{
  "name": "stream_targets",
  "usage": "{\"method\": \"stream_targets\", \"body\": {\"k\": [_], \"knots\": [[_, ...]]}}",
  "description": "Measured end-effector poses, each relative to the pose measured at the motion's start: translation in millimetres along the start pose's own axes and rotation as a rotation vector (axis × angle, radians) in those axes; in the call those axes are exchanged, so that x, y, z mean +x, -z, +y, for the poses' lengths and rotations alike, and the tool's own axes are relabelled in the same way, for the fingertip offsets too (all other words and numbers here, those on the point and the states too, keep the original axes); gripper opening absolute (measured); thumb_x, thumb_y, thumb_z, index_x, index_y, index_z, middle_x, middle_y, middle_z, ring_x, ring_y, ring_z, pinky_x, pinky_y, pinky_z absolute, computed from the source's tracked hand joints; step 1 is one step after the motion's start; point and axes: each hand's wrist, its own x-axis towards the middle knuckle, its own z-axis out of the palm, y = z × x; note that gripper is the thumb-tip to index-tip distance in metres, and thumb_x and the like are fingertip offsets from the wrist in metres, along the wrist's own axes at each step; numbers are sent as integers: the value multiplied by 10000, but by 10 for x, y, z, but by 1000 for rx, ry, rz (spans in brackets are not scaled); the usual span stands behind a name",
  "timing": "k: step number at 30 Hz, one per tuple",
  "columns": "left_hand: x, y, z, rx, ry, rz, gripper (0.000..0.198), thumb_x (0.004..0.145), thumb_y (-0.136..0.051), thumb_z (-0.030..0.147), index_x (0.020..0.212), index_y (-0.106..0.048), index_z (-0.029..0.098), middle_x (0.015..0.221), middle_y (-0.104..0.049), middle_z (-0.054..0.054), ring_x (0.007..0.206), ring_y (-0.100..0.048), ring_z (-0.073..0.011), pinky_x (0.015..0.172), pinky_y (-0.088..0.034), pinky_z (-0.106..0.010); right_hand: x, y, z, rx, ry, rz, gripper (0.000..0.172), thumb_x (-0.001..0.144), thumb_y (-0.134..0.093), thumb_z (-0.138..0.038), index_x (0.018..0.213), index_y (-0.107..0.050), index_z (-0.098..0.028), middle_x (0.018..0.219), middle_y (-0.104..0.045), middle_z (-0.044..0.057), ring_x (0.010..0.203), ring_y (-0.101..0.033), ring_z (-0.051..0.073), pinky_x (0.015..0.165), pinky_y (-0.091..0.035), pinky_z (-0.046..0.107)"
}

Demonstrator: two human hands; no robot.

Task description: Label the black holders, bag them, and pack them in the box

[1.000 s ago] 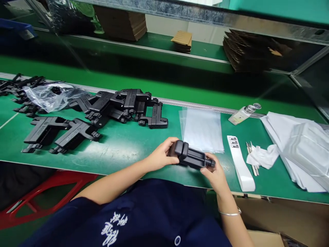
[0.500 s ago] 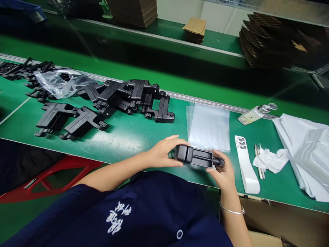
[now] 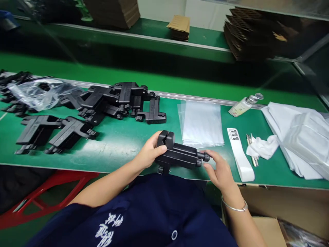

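My left hand (image 3: pixel 149 151) is closed around the left end of a black clamp holder (image 3: pixel 180 156), thumb pressed on its top near the jaws. The holder lies almost level above the bench's front edge, its screw knob (image 3: pixel 206 157) pointing right. My right hand (image 3: pixel 221 168) has its thumb and fingers around that knob, loosely pinched. Just behind the held piece lies a stack of clear plastic bags (image 3: pixel 202 123). More black clamp holders (image 3: pixel 69 133) rest on the bench to the left, some piled up (image 3: pixel 125 94).
At right are a strip of labels (image 3: pixel 240 154), pen-like tools (image 3: pixel 254 159) beside a crumpled white tissue (image 3: pixel 263 146), a pump bottle (image 3: pixel 243 107) and white bags (image 3: pixel 280 137). Cardboard stacks (image 3: pixel 178 25) stand on the shelf. A red stool (image 3: pixel 46 195) is at lower left.
The clamp holder has been turned over, its slotted face giving way to its side, and moved slightly left. My left hand's thumb now lies on top. The view has shifted somewhat right.
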Motion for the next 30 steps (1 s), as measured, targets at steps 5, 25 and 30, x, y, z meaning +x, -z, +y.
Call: {"method": "stream_targets", "body": {"k": [5, 25, 30], "knots": [[-17, 56, -12, 86, -47, -32, 618, 667, -763, 595, 1100, -609, 181, 914, -625, -44, 788, -590, -186, 657, -464, -256, 77, 76, -46, -216, 167, 1, 288, 1005, -385, -349, 1240, -484, -214, 976, -679, 114, 853, -645, 244, 762, -540, 416], [-56, 50, 36, 272, -232, 144, 653, 654, -738, 648, 1105, -575, 205, 1014, -673, -86, 918, -656, -264, 796, -538, -387, 184, -38, -123, 680, -515, 4, 518, 889, -440, -690, 915, -598, -197, 744, -584, 14, 639, -526, 140, 634, -467, 279], [37, -93, -4, -44, -43, 116, 626, 648, -770, 617, 1061, -539, 207, 962, -693, -59, 879, -683, -245, 751, -562, -354, 184, -148, -218, 572, -506, 64, 372, 892, -554, -564, 946, -607, -199, 800, -618, 26, 714, -571, 160, 652, -472, 281]]}}
